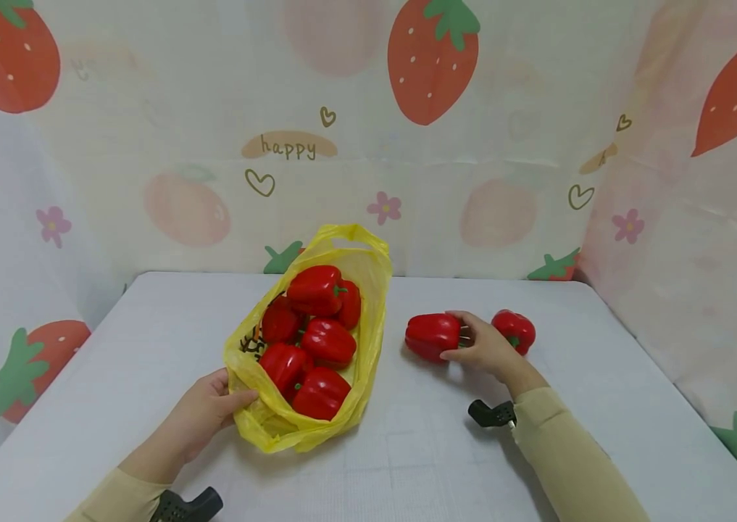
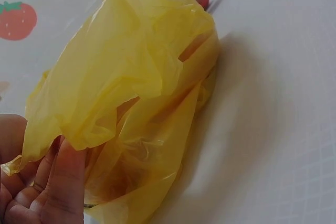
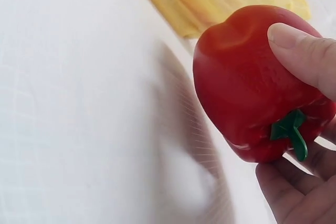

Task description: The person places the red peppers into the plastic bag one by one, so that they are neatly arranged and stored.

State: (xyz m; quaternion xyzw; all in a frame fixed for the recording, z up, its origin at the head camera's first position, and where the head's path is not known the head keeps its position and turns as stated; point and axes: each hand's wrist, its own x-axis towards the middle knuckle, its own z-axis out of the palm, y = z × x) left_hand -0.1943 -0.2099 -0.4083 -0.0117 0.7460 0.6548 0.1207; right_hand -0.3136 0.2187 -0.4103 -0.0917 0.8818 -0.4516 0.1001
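Observation:
A yellow plastic bag (image 1: 373,348) lies on the table with its mouth spread upward and several red bell peppers (image 1: 327,342) inside. At the bag's near left edge, my left hand (image 1: 206,407) pinches the rim between thumb and fingers; the left wrist view shows the thin yellow film (image 2: 131,66) held there. To the right of the bag, my right hand (image 1: 485,346) grips a red bell pepper (image 3: 247,77) by thumb and fingers, near its green stem. A shadow falls below this pepper. Just beyond the right hand, another red bell pepper (image 1: 517,330) rests on the table.
The white table (image 1: 420,464) reaches back to a curtain (image 1: 316,210) printed with strawberries, which also hangs at both sides. Dark printed marks (image 1: 251,342) show on the bag's left inner side. A black wrist device (image 1: 490,413) sits by the right sleeve.

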